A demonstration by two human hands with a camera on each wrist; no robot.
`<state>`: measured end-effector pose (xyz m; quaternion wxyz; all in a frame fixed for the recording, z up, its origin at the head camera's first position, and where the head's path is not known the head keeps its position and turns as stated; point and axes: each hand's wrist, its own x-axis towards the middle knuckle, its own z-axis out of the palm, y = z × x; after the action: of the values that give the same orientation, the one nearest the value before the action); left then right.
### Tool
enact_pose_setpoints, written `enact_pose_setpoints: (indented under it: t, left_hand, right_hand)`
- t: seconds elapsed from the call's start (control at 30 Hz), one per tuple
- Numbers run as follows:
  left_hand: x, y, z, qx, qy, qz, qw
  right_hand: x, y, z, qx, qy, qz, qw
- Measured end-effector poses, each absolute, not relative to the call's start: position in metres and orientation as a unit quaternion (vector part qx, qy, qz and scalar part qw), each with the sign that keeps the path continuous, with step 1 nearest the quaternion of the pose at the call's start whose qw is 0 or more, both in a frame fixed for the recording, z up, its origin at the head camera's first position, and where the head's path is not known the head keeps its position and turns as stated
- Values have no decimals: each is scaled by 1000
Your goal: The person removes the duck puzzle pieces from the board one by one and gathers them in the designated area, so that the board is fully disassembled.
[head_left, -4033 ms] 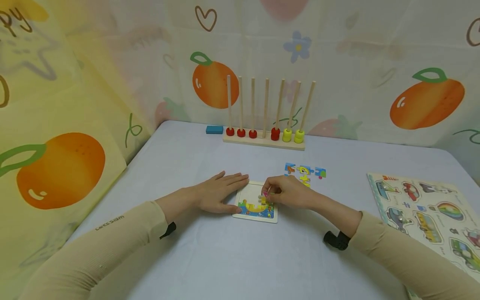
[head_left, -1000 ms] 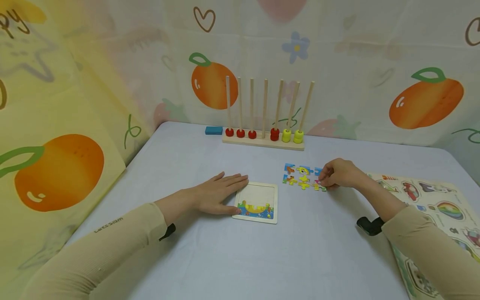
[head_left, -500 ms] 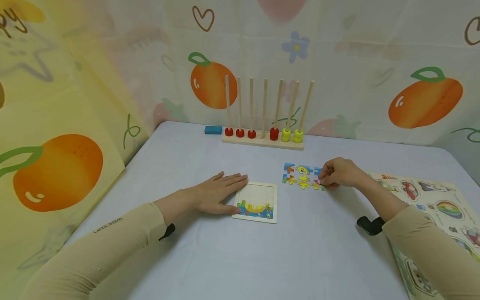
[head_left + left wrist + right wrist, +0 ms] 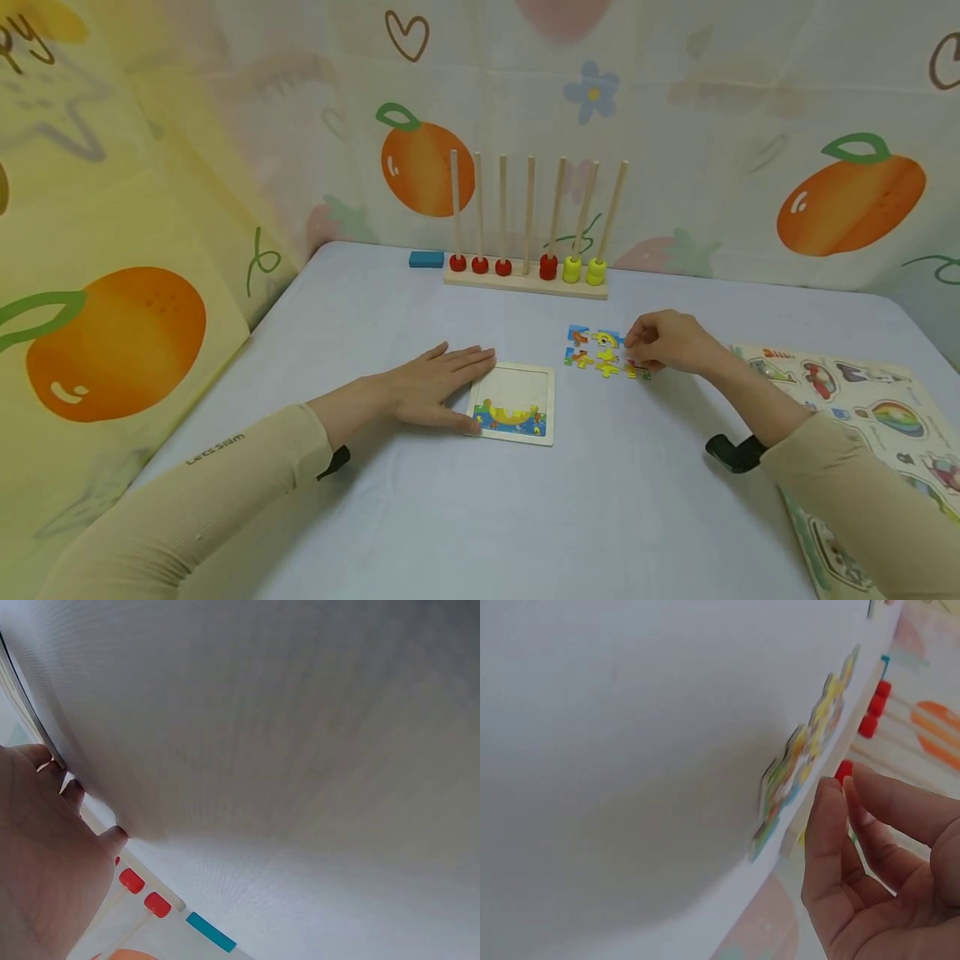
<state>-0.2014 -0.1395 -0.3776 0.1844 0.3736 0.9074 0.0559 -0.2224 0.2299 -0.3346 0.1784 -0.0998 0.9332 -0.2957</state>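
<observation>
Although the right hand point(image 4: 671, 342) hovers over the loose puzzle pieces point(image 4: 607, 338), its grip is narrow, thumb and fingertips curved close together, and the right wrist view shows nothing between them. Its fingers cover part of the right-hand end of the pieces in the head view, so which one it is after cannot be told. The pieces lie picture side up in two rows on the bench point(image 4: 480, 517), to the right of the puzzle tray point(image 4: 513, 385) and a little beyond it. Only the near part of that tray is filled, a blue and yellow strip point(image 4: 510, 423); its far part is bare. The left hand point(image 4: 435, 387) lies flat at the tray's left side, thumb over the rim, apparently steadying it.

The step in hand looks like choosing the next piece. That calls for lowering the fingertips, pinching one piece by its edges without nudging its neighbours, and bringing it to the row above the filled strip. Farther off stand an abacus point(image 4: 525, 287) and a blue block point(image 4: 426, 260).
</observation>
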Motion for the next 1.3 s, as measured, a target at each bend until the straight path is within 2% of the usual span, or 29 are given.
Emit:
enact_pose_setpoints:
  t: [0.4,1.3]
  left_hand:
    - [-200,-140,-378,373,910,49,176]
    - [-200,-140,-375,377,908,52,178]
  right_hand:
    - [-207,189,-335,-138,926,-318,146]
    - [-177,102,-346,-249,885,-351,178]
